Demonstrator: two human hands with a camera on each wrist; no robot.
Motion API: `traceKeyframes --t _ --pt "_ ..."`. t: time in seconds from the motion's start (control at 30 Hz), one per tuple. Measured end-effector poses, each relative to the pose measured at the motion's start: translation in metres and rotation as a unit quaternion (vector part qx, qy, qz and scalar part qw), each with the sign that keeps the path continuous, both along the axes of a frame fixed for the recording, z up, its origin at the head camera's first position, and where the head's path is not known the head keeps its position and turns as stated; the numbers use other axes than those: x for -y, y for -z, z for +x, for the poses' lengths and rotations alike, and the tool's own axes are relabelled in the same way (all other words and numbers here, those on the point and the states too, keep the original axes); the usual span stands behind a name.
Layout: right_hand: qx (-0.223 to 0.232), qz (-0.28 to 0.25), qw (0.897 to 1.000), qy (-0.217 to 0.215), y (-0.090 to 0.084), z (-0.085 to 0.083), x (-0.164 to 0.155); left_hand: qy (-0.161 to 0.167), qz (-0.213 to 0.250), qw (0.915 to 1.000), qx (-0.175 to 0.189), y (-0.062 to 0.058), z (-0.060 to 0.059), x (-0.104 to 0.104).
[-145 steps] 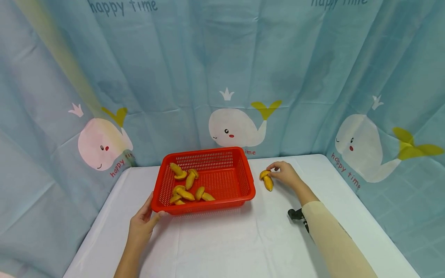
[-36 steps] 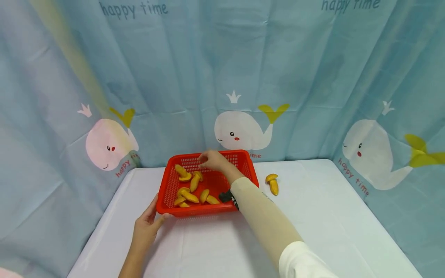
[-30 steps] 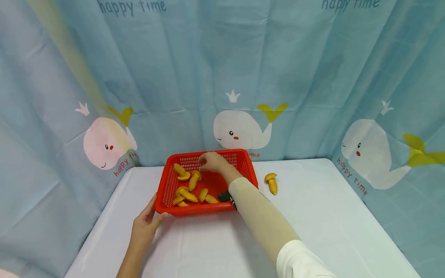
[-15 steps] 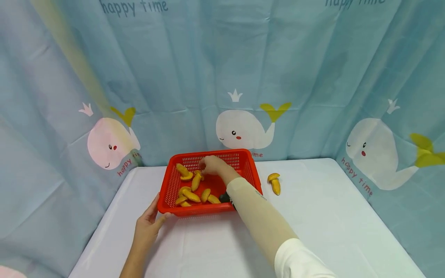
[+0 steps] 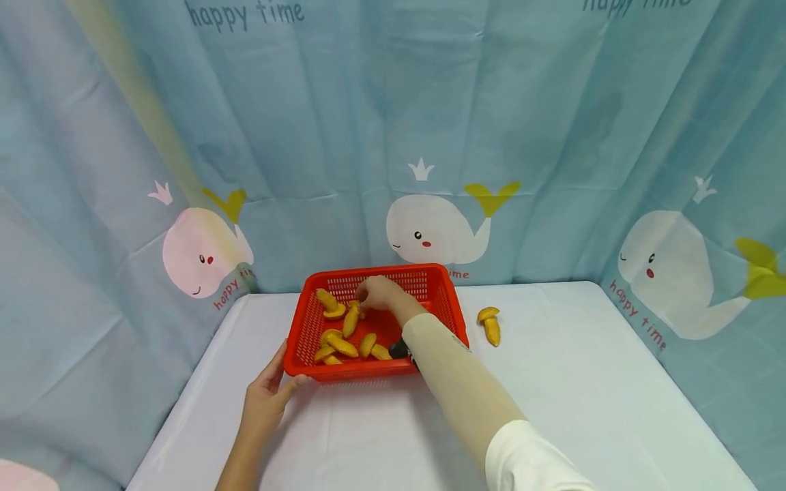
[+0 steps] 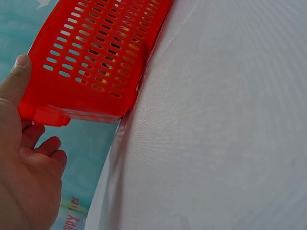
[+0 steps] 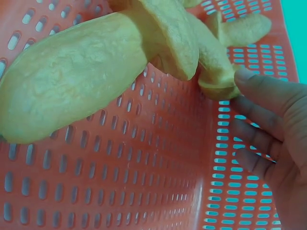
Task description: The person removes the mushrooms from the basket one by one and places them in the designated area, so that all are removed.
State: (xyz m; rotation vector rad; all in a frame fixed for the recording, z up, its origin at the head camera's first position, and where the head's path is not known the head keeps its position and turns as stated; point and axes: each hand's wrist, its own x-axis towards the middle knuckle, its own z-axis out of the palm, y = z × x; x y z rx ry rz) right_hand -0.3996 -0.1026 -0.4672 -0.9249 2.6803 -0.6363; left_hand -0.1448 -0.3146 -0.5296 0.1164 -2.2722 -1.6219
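In the head view a red perforated plastic basket (image 5: 362,373) holds several yellow mushrooms. My left hand (image 5: 263,406) grips its near left corner; in the left wrist view the thumb (image 6: 19,76) lies over the rim and the fingers below. Inside the basket, my right hand (image 5: 388,298) pinches the cap of a mushroom (image 5: 351,323) between thumb and index finger. The right wrist view shows this mushroom (image 7: 209,52) lying against others, with a larger-looking mushroom (image 7: 76,76) in the foreground. Another mushroom (image 5: 491,329) lies on the table to the right of the basket.
The white-covered table (image 5: 356,436) meets a blue curtain (image 5: 331,232) with whale prints at the back and sides. Other mushrooms, such as one at the front (image 5: 371,346) and one at the back left (image 5: 330,304), lie in the basket.
My right hand left the mushroom on the table, crossed left into the basket, and lowered to pinch a mushroom cap there. My left hand stayed on the basket's corner.
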Motion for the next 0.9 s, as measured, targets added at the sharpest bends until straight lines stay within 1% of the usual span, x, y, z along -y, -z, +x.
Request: traceKeyframes --t 0.17,0.33,0.47,0.57,0.7,0.9 --pt "0.003 -0.003 1.0 0.007 0.0006 0.0009 0.0018 0.006 0.002 1.0 -0.008 0.0002 0.001 0.0011" --pt "-0.015 0.0 1.0 0.004 0.0031 -0.0006 0.0043 0.006 0.007 0.9999 -0.013 -0.0013 0.0012 0.0017" --pt "-0.029 0.009 1.0 0.005 0.0075 -0.0026 0.0055 0.002 0.006 1.0 -0.002 -0.0006 0.001 0.0009" --pt "-0.032 0.012 0.999 0.01 0.0093 -0.0031 0.0055 0.006 0.01 0.9999 -0.001 0.0007 0.0005 0.0001" --pt "-0.025 -0.004 1.0 0.017 0.0082 -0.0023 0.0051 0.009 0.008 0.9999 -0.012 0.0016 0.0 -0.0005" --pt "-0.001 -0.043 0.999 0.025 0.0078 -0.0028 0.0061 0.006 -0.005 0.9999 -0.009 0.0018 0.0 0.0001"
